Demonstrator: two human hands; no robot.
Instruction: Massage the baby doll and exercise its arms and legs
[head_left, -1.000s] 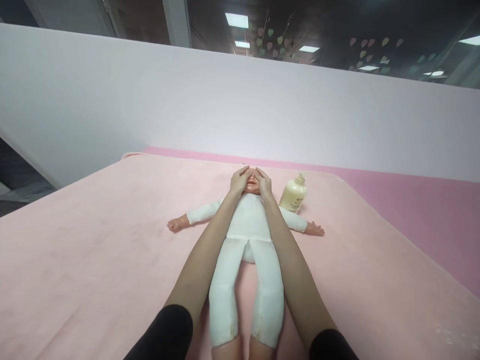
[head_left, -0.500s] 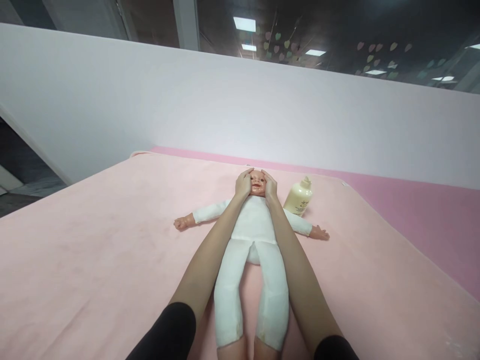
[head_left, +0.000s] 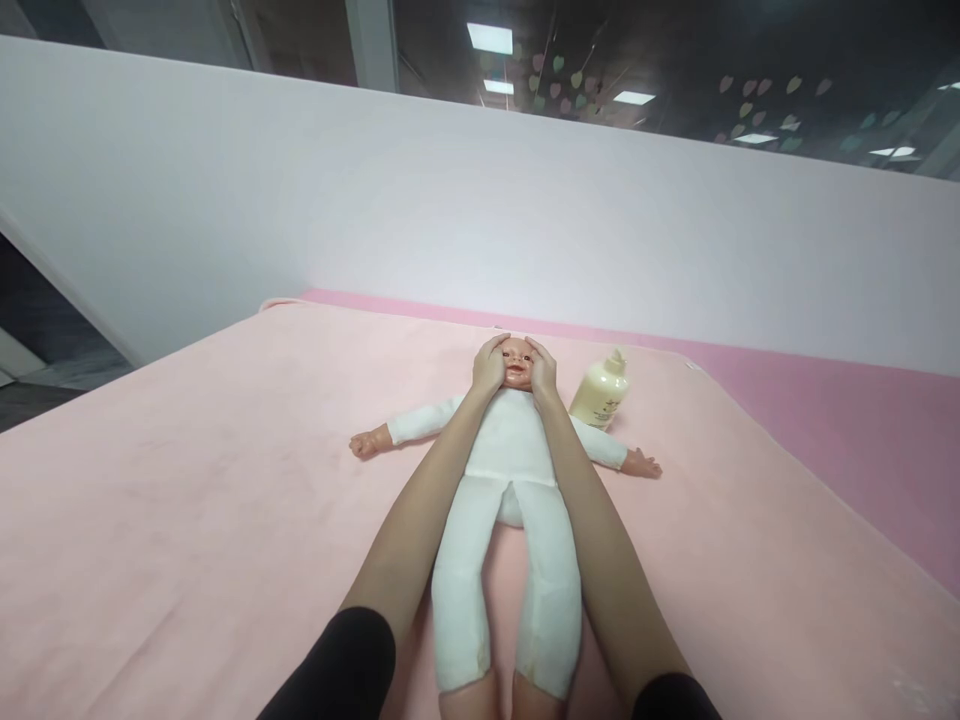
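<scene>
A baby doll with a white cloth body lies face up, its arms spread and its legs pointing toward me. My left hand cups the left side of the doll's head, fingers curved along the temple. On the other side, my right hand mirrors it, so the head is held between both palms. The doll's face shows between my hands; the sides of the head are hidden. My forearms run along either side of the doll's body. A pale yellow bottle stands behind the doll's arm on the right, near my right hand.
The doll lies on a pink padded cover spread over a wide surface. A white low wall borders the far side, with dark glass bearing heart shapes above it. A pink strip runs along the right.
Both hands keep their place on the doll's head. The whole view has shifted very slightly; the doll and bottle stay in the same arrangement.
</scene>
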